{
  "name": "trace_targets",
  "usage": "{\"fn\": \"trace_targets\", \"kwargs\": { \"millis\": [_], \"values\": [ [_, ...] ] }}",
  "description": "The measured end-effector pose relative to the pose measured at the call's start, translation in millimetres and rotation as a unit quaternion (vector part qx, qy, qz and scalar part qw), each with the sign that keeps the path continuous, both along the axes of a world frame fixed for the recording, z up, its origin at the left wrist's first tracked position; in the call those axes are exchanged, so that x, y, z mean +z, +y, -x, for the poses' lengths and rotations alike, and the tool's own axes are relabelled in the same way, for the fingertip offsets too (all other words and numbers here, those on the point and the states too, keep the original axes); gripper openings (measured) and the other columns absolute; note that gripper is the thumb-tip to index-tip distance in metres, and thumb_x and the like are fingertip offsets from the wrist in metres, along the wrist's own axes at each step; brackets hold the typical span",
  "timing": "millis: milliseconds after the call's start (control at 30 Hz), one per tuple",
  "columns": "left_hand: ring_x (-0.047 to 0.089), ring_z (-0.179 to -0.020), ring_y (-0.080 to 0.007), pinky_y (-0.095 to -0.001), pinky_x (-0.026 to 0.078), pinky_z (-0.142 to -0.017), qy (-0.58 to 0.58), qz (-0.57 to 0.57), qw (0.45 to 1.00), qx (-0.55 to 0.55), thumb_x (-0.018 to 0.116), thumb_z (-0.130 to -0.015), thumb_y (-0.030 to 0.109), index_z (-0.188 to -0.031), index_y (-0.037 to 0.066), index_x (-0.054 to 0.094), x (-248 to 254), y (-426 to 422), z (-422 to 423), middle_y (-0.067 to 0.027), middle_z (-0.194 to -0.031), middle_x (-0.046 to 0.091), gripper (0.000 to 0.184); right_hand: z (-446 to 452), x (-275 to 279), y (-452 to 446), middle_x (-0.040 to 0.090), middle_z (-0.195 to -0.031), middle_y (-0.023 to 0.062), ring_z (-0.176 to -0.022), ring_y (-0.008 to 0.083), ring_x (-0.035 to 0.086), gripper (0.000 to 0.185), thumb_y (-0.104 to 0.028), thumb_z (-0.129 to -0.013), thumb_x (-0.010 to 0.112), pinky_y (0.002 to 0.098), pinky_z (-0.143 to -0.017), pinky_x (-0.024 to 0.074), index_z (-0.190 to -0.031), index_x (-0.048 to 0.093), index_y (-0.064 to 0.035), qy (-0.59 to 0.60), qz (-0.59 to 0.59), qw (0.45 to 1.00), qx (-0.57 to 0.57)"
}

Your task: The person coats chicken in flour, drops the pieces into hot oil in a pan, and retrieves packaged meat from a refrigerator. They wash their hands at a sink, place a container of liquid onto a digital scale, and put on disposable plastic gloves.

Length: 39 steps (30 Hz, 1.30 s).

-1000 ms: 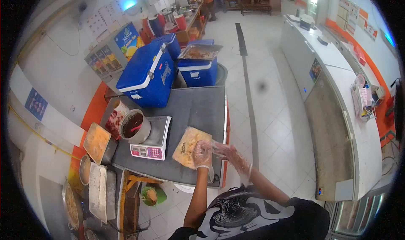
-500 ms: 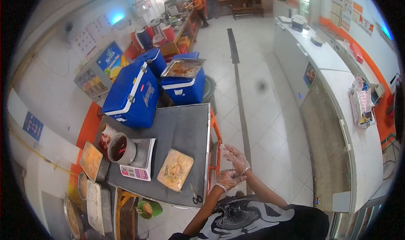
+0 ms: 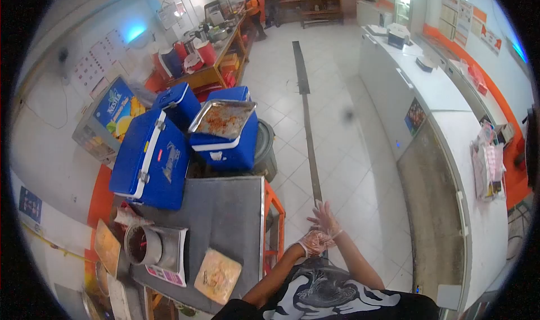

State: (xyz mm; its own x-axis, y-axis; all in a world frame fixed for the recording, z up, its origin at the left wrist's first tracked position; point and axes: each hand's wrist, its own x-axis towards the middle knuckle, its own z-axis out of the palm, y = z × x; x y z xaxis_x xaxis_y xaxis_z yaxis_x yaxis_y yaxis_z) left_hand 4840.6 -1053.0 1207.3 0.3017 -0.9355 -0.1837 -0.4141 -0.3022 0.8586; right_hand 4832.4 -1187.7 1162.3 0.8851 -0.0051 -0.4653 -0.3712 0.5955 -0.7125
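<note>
Both my hands wear thin, clear plastic gloves and meet in front of my body, right of the dark table (image 3: 225, 207). My left hand (image 3: 316, 242) has its fingers closed at the wrist of my right hand, on the cuff of its plastic glove. My right hand (image 3: 326, 220) is raised with its fingers spread and holds nothing. On the table lies a clear bag of pale orange food (image 3: 218, 276) with dark writing on it. Beside it a metal pot (image 3: 152, 247) with dark contents and a red-handled utensil stands on a digital scale (image 3: 179, 258).
Blue coolers (image 3: 152, 159) stand at the table's far end, one bearing a stained metal tray (image 3: 223, 119). A grey bin (image 3: 264, 148) is beside them. White freezers (image 3: 444, 134) line the right side. Two people (image 3: 253, 13) stand at the far counter.
My view has shifted, so the table and coolers sit lower and further left. My hands stay together, and the right hand's fingers now point more upward. The scissors have left view.
</note>
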Motion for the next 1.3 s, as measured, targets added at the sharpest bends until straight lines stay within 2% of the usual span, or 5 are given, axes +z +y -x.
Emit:
{"fn": "trace_targets", "kwargs": {
  "millis": [333,400,767,900,1300],
  "values": [
    [0.056,-0.080,-0.0139,-0.0281,0.048,-0.073,0.010,0.178,0.984,0.012,0.070,-0.083,0.027,-0.097,0.005,0.065,-11,-158,-222,-0.0040,-0.083,0.061,0.026,-182,26,-179,0.049,-0.131,0.0206,-0.120,0.0311,0.047,0.102,-0.082,-0.080,0.025,0.0435,-0.100,0.0346,-0.130,0.045,0.0049,-0.070,-0.052,0.996,-0.015],
    [0.056,-0.080,-0.0139,-0.0283,0.048,-0.073,0.043,0.220,0.948,0.225,0.070,-0.083,0.029,-0.100,0.006,0.064,25,-186,-270,-0.0044,-0.087,0.062,0.030,-211,56,-200,0.055,-0.123,0.0209,-0.113,0.0300,0.052,0.101,-0.080,-0.081,0.027,0.0416,-0.099,0.0366,-0.123,0.050,0.0088,-0.076,0.009,0.993,-0.084],
    [0.059,-0.081,-0.0140,-0.0301,0.049,-0.074,0.025,-0.004,0.982,0.189,0.066,-0.085,0.025,-0.094,0.005,0.063,23,-338,-558,-0.0036,-0.084,0.064,0.023,-443,30,-382,0.060,-0.116,0.0145,-0.104,0.0258,0.054,0.096,-0.080,-0.081,0.027,0.0381,-0.093,0.0389,-0.123,0.054,0.0018,-0.040,0.003,0.999,0.025],
    [0.058,-0.081,-0.0101,-0.0267,0.048,-0.074,0.173,0.112,0.935,0.289,0.062,-0.087,0.015,-0.093,0.005,0.061,-10,-389,-652,-0.0022,-0.084,0.063,0.012,-556,64,-440,0.060,-0.118,0.0136,-0.105,0.0255,0.054,0.096,-0.081,-0.080,0.027,0.0387,-0.094,0.0381,-0.124,0.055,0.0002,-0.035,0.041,0.996,0.071],
    [0.057,-0.071,-0.0109,-0.0272,0.047,-0.068,0.094,0.216,0.860,0.452,0.061,-0.088,0.017,-0.088,0.005,0.059,36,-489,-957,-0.0022,-0.076,0.061,0.013,-901,80,-530,0.061,-0.113,0.0115,-0.104,0.0227,0.057,0.092,-0.077,-0.085,0.021,0.0386,-0.094,0.0397,-0.137,0.042,-0.0038,-0.038,0.018,0.975,0.219]
  ]
}}
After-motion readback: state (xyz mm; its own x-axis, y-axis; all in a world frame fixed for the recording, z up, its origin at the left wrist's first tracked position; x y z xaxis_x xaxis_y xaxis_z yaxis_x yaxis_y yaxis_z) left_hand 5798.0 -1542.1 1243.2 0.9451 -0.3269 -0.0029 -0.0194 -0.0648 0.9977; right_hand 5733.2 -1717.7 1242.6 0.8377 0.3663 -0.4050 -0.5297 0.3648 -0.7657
